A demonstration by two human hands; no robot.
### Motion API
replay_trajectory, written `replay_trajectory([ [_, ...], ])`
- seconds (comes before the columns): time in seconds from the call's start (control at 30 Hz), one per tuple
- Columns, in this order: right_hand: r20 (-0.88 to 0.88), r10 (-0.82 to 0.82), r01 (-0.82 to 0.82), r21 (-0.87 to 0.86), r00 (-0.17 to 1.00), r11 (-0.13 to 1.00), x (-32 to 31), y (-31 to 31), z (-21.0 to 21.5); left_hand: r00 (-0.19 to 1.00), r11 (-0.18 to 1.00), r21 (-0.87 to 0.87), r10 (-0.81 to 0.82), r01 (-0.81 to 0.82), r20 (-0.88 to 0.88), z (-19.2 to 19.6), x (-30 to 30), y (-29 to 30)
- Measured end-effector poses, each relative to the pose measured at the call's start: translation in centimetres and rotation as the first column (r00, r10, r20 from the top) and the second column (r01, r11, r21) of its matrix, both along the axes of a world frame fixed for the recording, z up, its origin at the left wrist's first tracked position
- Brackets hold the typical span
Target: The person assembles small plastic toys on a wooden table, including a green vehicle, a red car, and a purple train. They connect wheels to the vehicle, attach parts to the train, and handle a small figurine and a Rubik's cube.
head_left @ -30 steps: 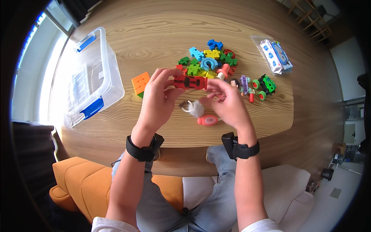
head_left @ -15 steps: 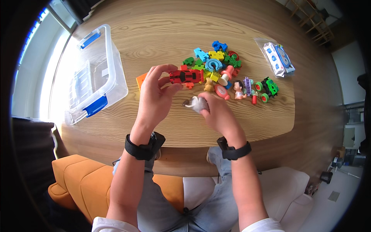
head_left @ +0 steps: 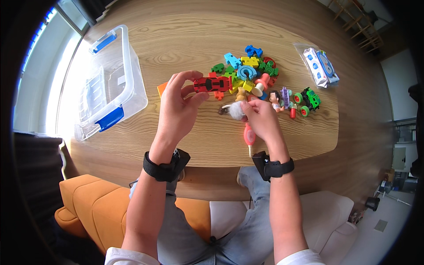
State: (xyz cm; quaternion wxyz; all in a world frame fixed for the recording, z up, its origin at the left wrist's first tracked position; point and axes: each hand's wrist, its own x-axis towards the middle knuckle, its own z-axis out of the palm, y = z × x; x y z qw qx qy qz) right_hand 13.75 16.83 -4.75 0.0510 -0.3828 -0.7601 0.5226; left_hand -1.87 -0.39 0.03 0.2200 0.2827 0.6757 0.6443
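My left hand (head_left: 180, 104) is closed on a red toy car (head_left: 212, 85) with black markings, held above the table's middle. Between the fingers and thumb of my right hand (head_left: 260, 117) is a white toy animal (head_left: 236, 110) with a dark head, its exact kind unclear. Below those same fingers a pink oval toy (head_left: 249, 134) with a thin cream tip points toward me; it looks held in that hand too, though its upper end is hidden. Just beyond stand a small tan animal figure (head_left: 241, 93) and a doll (head_left: 275, 100).
A heap of coloured toy blocks (head_left: 248, 62) lies beyond my hands. To the right are a green toy truck (head_left: 311, 99), a purple toy (head_left: 286, 97) and a wipes pack (head_left: 321, 68). A clear bin with blue latches (head_left: 137, 84) stands left, beside an orange piece (head_left: 162, 89).
My right hand has moved slightly right, carrying the white toy animal. The pink toy has left its place by the heap and now sits nearer me under that hand. My left hand stays put.
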Motion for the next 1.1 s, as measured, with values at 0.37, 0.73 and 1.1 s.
replay_trajectory([
  [0.37,-0.303,-0.261,0.244,-0.091,0.917,0.965,0.7,0.5,2.7,0.999,1.000,-0.008,-0.005,0.006,0.037,-0.2,-0.1,-0.1],
  [0.73,-0.508,0.127,-0.101,0.078,0.852,0.992,0.7,-1.3,4.0,0.985,0.984,-0.042,-0.169,0.171,0.047,0.4,0.8,0.2],
  [1.1,-0.390,0.183,-0.166,0.078,0.902,0.983,0.7,-2.0,5.1,0.957,0.948,-0.188,-0.276,0.256,-0.088,1.1,0.6,-0.1],
])
